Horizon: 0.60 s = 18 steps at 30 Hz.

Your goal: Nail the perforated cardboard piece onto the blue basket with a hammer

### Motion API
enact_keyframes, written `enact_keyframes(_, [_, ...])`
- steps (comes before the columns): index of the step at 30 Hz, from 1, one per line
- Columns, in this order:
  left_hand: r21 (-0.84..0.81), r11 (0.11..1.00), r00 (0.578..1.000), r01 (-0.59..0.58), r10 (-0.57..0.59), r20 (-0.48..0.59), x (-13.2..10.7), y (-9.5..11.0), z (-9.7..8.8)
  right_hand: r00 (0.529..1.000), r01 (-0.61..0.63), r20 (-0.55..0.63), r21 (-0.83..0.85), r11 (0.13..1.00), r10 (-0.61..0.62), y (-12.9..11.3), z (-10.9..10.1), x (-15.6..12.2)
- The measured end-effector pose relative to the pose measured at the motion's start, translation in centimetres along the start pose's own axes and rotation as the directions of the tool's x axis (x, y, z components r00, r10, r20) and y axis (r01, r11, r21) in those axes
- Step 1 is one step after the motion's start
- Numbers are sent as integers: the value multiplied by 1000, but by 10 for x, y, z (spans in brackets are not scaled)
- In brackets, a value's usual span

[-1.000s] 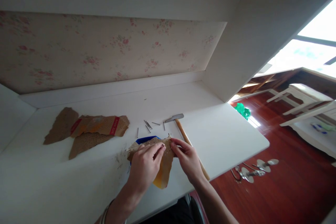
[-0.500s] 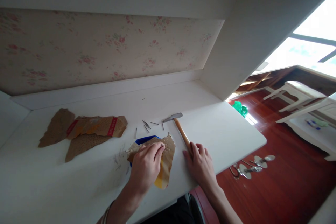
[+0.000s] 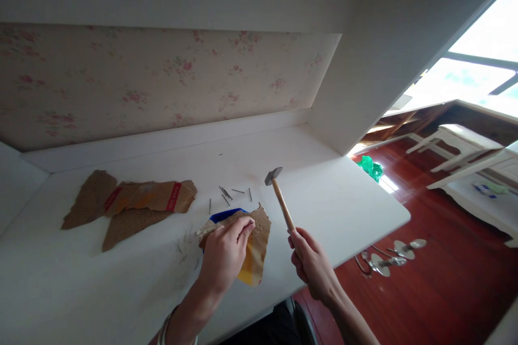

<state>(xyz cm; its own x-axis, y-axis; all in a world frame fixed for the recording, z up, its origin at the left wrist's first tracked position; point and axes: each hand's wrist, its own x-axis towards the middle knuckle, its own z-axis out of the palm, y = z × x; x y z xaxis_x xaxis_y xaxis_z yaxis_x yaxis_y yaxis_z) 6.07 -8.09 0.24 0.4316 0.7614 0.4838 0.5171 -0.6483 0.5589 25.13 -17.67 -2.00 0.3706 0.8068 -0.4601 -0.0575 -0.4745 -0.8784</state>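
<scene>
My right hand (image 3: pixel 313 261) grips a hammer (image 3: pixel 284 206) by its wooden handle, the metal head raised off the desk. My left hand (image 3: pixel 226 248) is closed in a pinch over a torn piece of brown cardboard (image 3: pixel 259 250) dotted with small holes. Whatever the fingertips hold is too small to make out. Under the cardboard's far edge shows something blue (image 3: pixel 226 214). Several loose nails (image 3: pixel 225 193) lie just beyond it on the white desk (image 3: pixel 307 172).
More torn brown cardboard (image 3: pixel 141 198) with red stripes lies at the left. A white side panel (image 3: pixel 356 75) rises at the right. Beyond the desk's edge, a lamp fitting (image 3: pixel 390 259) and a green bag (image 3: pixel 370 167) are on the red floor, near white furniture (image 3: pixel 465 140).
My right hand has lifted the hammer off the desk, and its head has turned. My left hand stays pinched over the cardboard.
</scene>
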Motion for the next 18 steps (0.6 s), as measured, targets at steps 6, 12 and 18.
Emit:
enact_keyframes(6, [-40,999,1000,-9,10,5,0,0,-1,997,-29,72,140,990,19,-4,5,-16])
enact_keyframes(12, [-47,999,1000,19,-18,15,3,1,-1,994,11,105,156,988,-28,-7,3,-27])
enact_keyframes(18, [-24,999,998,34,-33,45,3,1,-2,990,15,138,206,978,-44,-17,5,-36])
